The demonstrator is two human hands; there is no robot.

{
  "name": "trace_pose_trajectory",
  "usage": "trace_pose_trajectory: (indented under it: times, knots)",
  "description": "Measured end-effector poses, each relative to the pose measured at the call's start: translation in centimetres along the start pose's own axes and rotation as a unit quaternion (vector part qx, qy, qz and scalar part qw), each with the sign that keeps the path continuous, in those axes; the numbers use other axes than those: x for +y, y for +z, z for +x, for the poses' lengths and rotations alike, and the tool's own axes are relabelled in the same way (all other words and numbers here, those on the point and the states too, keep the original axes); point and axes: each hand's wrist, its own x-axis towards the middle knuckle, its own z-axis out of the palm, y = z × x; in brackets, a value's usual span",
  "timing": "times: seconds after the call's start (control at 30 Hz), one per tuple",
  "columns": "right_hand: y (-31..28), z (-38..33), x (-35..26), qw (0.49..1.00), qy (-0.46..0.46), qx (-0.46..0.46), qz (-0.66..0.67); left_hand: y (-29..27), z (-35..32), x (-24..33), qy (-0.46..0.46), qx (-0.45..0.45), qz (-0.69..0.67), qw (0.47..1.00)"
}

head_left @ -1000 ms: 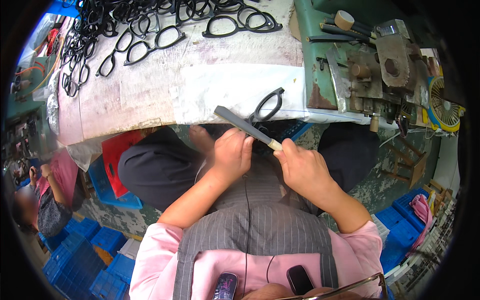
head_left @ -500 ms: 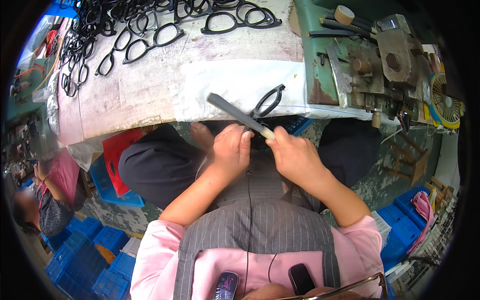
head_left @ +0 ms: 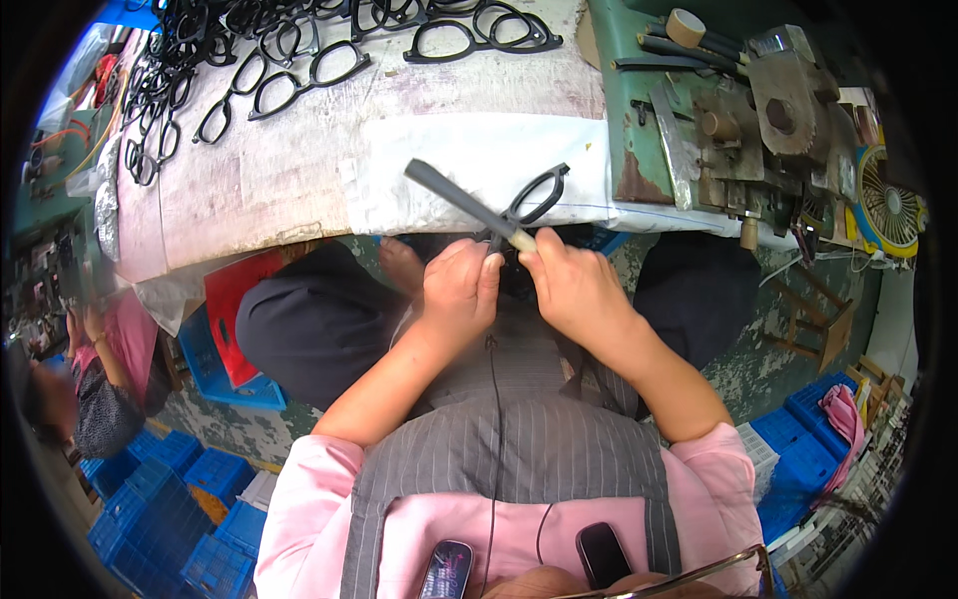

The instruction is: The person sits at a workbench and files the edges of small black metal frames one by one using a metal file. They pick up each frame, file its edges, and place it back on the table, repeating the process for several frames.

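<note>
My left hand is closed, its thumb and fingers gripping one side of a black eyeglass frame. The frame's far rim juts out over the table's near edge; the part by my fingers is mostly hidden. My right hand pinches the pale handle end of a flat grey file. Slanting to the upper left, the file crosses over the frame near my left thumb. Whether the two touch, I cannot tell.
Many black eyeglass frames lie across the back of the worktable. White paper covers its front part. A metal vise-like fixture and a yellow-rimmed fan stand right. Blue crates and another person are left.
The file and my right hand have shifted slightly up and to the left across the frame. My left hand stays nearly in place, still gripping the eyeglass frame.
</note>
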Motion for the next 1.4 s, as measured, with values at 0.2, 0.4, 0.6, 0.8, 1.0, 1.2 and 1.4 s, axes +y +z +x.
trace_pose_trajectory:
  times: [0.2,0.4,0.6,0.8,1.0,1.2,1.4]
  knots:
    - [-2.1,0.5,0.4,0.957,-0.007,-0.077,0.281,0.2,-0.2,0.0,0.007,0.033,0.012,0.999]
    - [-2.2,0.6,1.0,0.512,0.139,-0.317,0.786,-0.9,-0.8,0.4,-0.171,0.078,-0.097,0.977]
    - [-0.4,1.4,1.8,0.433,0.128,-0.339,0.825,-1.0,-0.9,0.7,-0.215,0.1,-0.129,0.963]
    - [-0.3,1.6,1.9,0.396,0.137,-0.333,0.845,-1.6,-0.7,1.3,-0.257,0.101,-0.168,0.946]
    - [0.0,1.5,2.1,0.3,0.09,-0.346,0.884,-1.7,-0.6,2.0,-0.22,0.098,-0.154,0.958]
    - [0.6,1.6,2.4,0.268,0.027,-0.325,0.907,-1.7,-0.7,1.8,-0.218,0.09,-0.151,0.96]
    - [1.3,1.4,2.7,0.277,0.035,-0.312,0.908,-1.5,-0.8,1.6,-0.216,0.086,-0.148,0.961]
